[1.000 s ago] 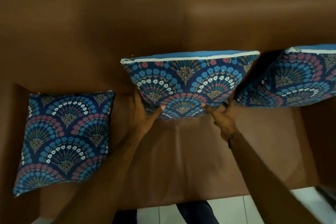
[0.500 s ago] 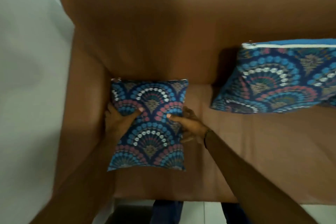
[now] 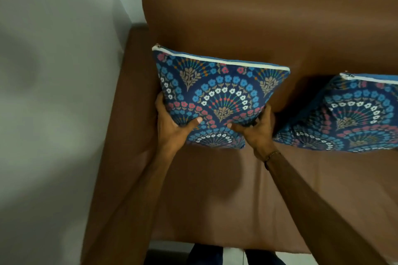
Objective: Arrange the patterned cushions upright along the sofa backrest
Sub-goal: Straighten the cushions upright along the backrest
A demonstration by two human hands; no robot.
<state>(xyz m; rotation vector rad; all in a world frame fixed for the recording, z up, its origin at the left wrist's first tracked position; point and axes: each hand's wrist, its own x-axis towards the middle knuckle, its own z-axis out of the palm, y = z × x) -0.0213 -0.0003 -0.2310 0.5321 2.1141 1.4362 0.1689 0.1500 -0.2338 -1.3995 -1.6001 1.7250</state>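
In the head view, a patterned cushion (image 3: 219,97) is held upright against the backrest (image 3: 247,17) of a brown sofa (image 3: 215,189), near the sofa's left end, just beside the left armrest (image 3: 120,114). Its white zipped edge (image 3: 219,61) is turned upward, and its lower edge is seen close to the seat. The left hand (image 3: 172,127) is closed on the cushion's lower left side, the thumb pressed onto the patterned face and the fingers hidden behind. The right hand (image 3: 256,129) is clamped on the lower right side in the same manner, thumb on the front. A dark bracelet (image 3: 271,156) is worn on the right wrist. A second patterned cushion (image 3: 353,118) is leaned upright against the backrest to the right, apart from the first and cut off by the frame edge. A grey wall (image 3: 53,92) is seen at left, and dark trouser legs (image 3: 204,256) at the bottom edge over pale floor tiles (image 3: 233,257).
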